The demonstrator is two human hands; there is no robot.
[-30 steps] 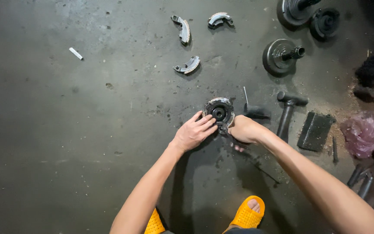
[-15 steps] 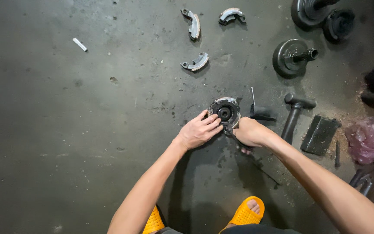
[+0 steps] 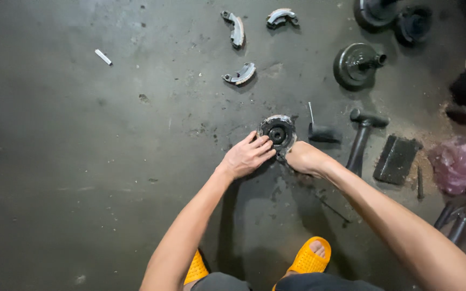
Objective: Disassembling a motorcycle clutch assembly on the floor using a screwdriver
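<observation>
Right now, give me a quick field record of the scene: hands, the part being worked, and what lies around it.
left hand: fingers on the round metal part
right hand: against the part's lower right edge
surface: dark stained floor
beyond: three curved shoes
right: hammer, flat dark block, pink bag
top right: disc with shaft
feet: orange sandals

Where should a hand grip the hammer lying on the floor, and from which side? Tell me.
Grip the hammer by the lower half of its dark handle, coming from above. It lies flat on the concrete floor, head at the far end and handle running back toward the person. That end is bare, though the right hand lies close on one side and a flat dark block on the other.
</observation>
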